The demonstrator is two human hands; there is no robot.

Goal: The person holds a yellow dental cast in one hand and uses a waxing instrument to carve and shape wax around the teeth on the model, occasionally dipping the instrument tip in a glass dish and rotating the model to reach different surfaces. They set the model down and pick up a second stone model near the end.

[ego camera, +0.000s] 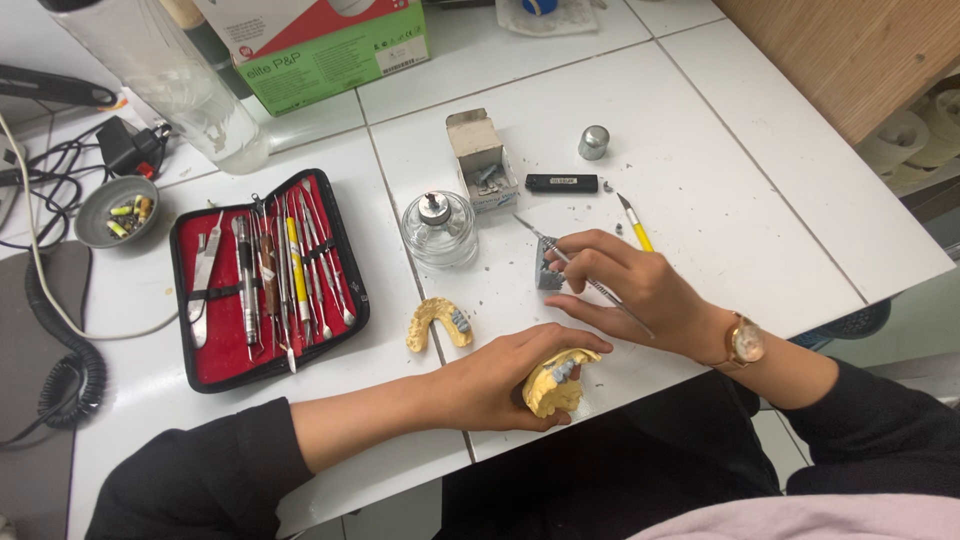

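Yellow plaster dental cast point(553, 386) cupped under curled left hand point(500, 378) fingers, near edge; thin metal carving tool point(580, 274) pinched in right hand point(640, 287), just beyond.

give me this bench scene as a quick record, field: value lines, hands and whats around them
left hand: grips a yellow dental cast at the table edge
right hand: holds a thin metal instrument, fingertips on a small grey block
second cast: lies loose on the white table
tool case: open, red lining, left of the casts
glass burner: behind the second cast
yellow-handled knife: beside the right hand
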